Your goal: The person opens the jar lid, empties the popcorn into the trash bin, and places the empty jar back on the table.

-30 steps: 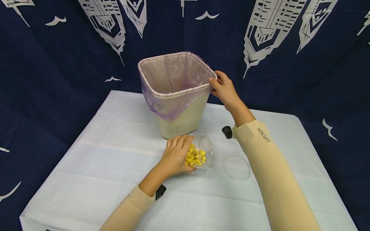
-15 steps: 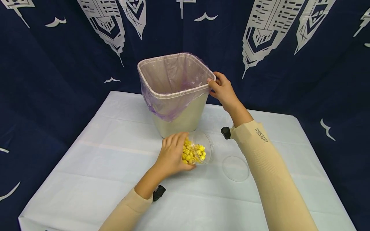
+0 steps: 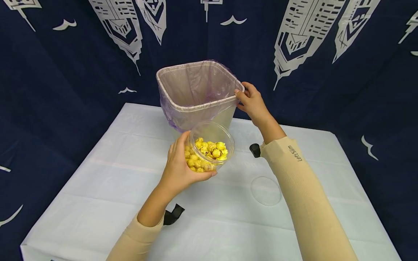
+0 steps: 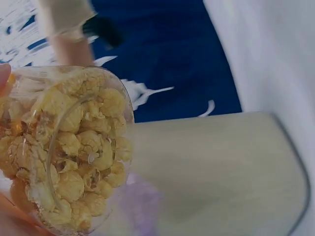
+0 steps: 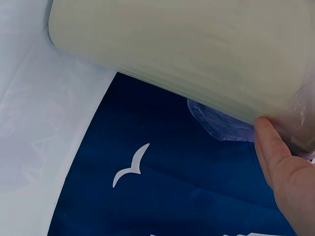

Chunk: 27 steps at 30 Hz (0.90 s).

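Observation:
My left hand (image 3: 177, 168) grips a clear round plastic jar (image 3: 225, 139), tilted with its open mouth toward the upper right. Yellow popcorn (image 3: 212, 150) fills part of it. In the left wrist view the popcorn (image 4: 78, 157) shows through the jar's base. The jar overlaps the lower front of a trash bin (image 3: 225, 117) in the head view. A thin purple bag (image 3: 202, 119) lines this bin and folds over its rim. At the bin's right corner my right hand (image 3: 254, 105) pinches the rim, thumb on top; the right wrist view shows fingers (image 5: 270, 142) against the outer wall.
A clear round lid (image 3: 266, 191) lies flat on the white-covered table (image 3: 98, 203), right of the jar and beside the right forearm. Behind the table hangs a dark blue curtain (image 3: 209, 40) with white prints.
My left hand has lifted the jar from near the tabletop, up and slightly left, turning its mouth more upward. My right hand stays on the bin's rim.

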Motion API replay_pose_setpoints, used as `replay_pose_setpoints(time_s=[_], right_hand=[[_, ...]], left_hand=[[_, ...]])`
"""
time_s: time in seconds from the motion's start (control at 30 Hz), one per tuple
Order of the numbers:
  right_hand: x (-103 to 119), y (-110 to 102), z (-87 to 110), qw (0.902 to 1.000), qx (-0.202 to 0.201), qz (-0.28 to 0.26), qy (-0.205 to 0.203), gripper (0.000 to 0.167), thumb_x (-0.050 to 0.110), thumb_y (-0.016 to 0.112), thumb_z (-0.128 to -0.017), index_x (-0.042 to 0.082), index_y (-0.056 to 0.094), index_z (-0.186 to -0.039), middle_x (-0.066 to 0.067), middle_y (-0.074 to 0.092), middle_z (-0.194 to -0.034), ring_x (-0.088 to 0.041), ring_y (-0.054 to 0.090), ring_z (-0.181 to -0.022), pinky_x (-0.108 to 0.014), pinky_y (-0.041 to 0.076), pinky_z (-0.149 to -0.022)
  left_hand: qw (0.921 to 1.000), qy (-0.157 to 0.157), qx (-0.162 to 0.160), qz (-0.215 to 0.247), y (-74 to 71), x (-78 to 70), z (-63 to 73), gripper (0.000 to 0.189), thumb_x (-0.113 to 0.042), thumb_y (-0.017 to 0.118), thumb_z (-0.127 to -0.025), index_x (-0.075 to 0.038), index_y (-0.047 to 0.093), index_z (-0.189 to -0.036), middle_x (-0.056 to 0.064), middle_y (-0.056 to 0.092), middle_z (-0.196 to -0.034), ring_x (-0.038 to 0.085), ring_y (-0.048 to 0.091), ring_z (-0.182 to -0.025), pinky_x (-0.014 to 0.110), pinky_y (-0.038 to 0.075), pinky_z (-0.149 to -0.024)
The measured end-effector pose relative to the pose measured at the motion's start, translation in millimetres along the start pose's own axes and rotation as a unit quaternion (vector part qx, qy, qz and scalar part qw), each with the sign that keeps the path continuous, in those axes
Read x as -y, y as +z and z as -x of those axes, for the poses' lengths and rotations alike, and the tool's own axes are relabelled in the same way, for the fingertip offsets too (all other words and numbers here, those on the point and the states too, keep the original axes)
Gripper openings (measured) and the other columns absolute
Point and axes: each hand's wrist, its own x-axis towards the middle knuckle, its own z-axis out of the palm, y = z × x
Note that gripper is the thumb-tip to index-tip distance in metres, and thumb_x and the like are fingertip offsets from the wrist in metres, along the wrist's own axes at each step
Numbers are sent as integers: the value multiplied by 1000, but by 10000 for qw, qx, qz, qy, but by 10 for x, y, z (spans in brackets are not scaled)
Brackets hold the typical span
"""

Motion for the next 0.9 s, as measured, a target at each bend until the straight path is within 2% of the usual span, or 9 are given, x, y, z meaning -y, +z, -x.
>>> replay_pose_setpoints(time_s=[0.07,0.17,0.23,0.33,0.47,0.6,0.67,0.77,0.9], right_hand=[[-1,3,-1,10000,0,-1,3,54,19,47,-94,4,21,-139,-18,38,-134,-26,42,-118,-43,33,-95],[3,5,-5,10000,5,7,-3,55,19,47,-94,4,21,-139,-18,38,-134,-25,41,-118,-43,33,-95],[8,6,-8,10000,18,19,-1,55,19,47,-94,4,20,-139,-18,37,-135,-25,41,-119,-42,33,-95],[7,7,-7,10000,10,36,9,55,20,47,-94,4,20,-139,-18,37,-135,-25,40,-120,-42,33,-95],[-2,5,0,10000,6,36,13,54,19,46,-94,4,20,-139,-18,36,-135,-26,40,-120,-43,32,-96],[-2,8,2,10000,28,20,-18,54,19,46,-94,3,20,-139,-18,37,-135,-26,40,-120,-44,32,-96],[2,9,5,10000,19,23,-28,54,19,46,-94,3,20,-139,-19,37,-134,-26,40,-119,-44,32,-96],[7,12,10,10000,1,42,-20,54,19,46,-94,3,20,-139,-19,38,-133,-26,40,-119,-43,32,-96],[9,20,8,10000,18,55,-12,53,18,45,-94,3,21,-138,-19,38,-133,-26,41,-118,-43,32,-96]], left_hand=[[9995,-120,-134,243,-95,-48,-34,110,-37,87,-48,-11,27,-135,5,39,-129,20,31,-115,44,31,-92],[9975,-50,-375,601,-251,-138,-130,108,-31,88,-49,-14,27,-136,4,37,-131,19,31,-118,44,30,-94],[9953,160,-552,780,-373,-245,-212,106,-25,88,-50,-14,28,-136,5,38,-130,18,32,-117,41,31,-95],[9900,532,-749,1075,-561,-456,-346,101,-10,87,-52,-6,28,-134,9,38,-127,17,35,-116,36,32,-95],[9855,852,-1018,1060,-735,-623,-527,97,0,85,-52,5,28,-130,14,39,-125,16,35,-115,31,33,-96],[9887,762,-1283,167,-804,-521,-758,100,-21,87,-53,-2,30,-132,6,41,-126,11,31,-116,26,24,-97],[9868,775,-1350,-441,-821,-446,-896,101,-35,86,-52,-6,32,-132,2,43,-125,10,30,-116,26,19,-97],[9788,878,-1384,-1226,-837,-385,-1096,101,-49,81,-53,-9,32,-132,2,44,-124,12,30,-117,27,18,-97],[9671,880,-1280,-2014,-864,-362,-1319,99,-55,76,-57,-9,30,-132,7,40,-128,20,27,-121,30,17,-99]])
